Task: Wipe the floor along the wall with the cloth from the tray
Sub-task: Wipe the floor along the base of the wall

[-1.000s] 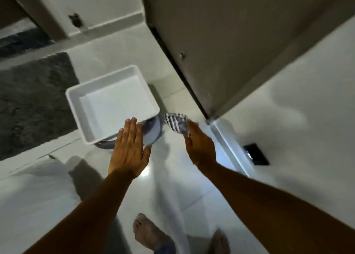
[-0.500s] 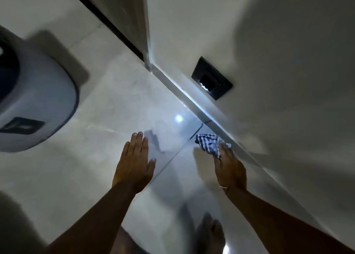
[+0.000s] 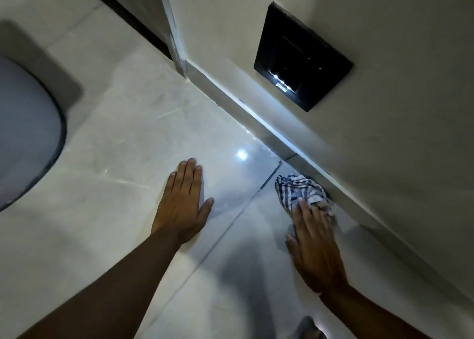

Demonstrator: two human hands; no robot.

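**Cloth at the skirting, under the right hand**

The striped cloth [image 3: 300, 192] lies bunched on the floor [image 3: 123, 143] at right of centre, touching the skirting [image 3: 259, 123]. The right hand [image 3: 314, 243] lies flat, fingers spread, their tips pressing the cloth's near edge. The left hand [image 3: 183, 205] is flat at centre, fingers together, well apart from the cloth.

Half a second ago the right hand gripped the cloth; now it is opened over it, and the view sits closer to the wall [image 3: 384, 159].

Glossy pale tiles; a black wall plate [image 3: 302, 56] at upper right; a grey rounded object [image 3: 25, 133] at left.
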